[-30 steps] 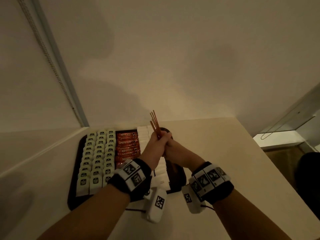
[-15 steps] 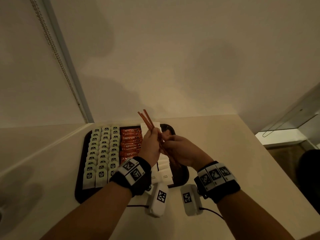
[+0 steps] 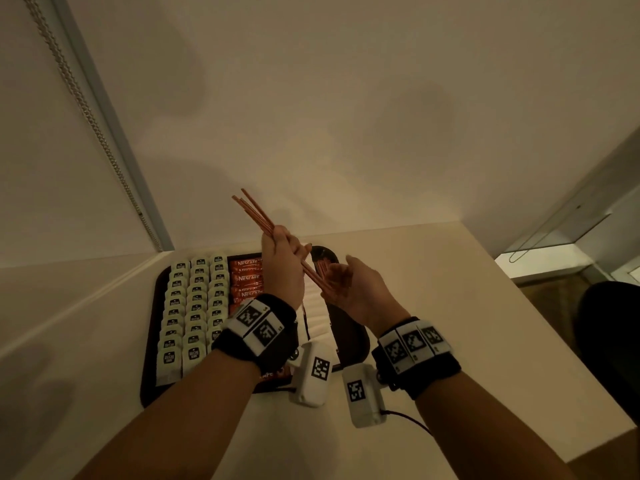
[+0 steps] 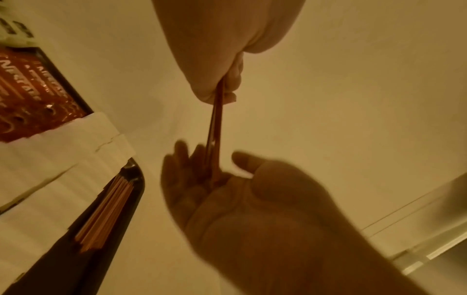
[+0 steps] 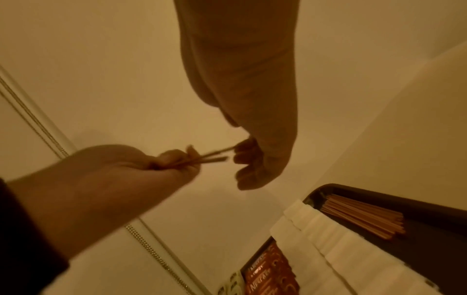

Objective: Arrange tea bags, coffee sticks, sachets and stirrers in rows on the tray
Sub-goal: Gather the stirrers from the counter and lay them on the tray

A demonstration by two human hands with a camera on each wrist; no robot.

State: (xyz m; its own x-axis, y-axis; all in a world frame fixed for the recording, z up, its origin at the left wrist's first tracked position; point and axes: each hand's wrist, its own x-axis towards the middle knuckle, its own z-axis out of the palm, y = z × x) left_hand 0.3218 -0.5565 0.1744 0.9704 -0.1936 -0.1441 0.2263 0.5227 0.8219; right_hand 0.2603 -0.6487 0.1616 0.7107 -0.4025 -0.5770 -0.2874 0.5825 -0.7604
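My left hand (image 3: 277,244) grips a small bundle of thin brown stirrers (image 3: 254,211) above the dark tray (image 3: 152,344). The bundle slants, top ends to the upper left, lower ends against the palm of my right hand (image 3: 337,280), which is open beside it. In the left wrist view my fingers (image 4: 222,91) pinch the stirrers (image 4: 215,127) over the open right palm (image 4: 252,199). On the tray lie rows of tea bags (image 3: 194,306), red coffee sticks (image 3: 247,278), white sachets (image 3: 317,306) and a row of stirrers (image 3: 323,266) along the right rim.
The tray sits on a pale counter (image 3: 433,306) against a wall, with a window frame and a bead chain (image 3: 104,147) at the left. The counter's right edge drops off near a dark chair (image 3: 613,341). Wrist cameras hang under both wrists.
My right hand let go of the bundle and opened, its palm now against the lower ends. The bundle's top tipped further left in my left hand.
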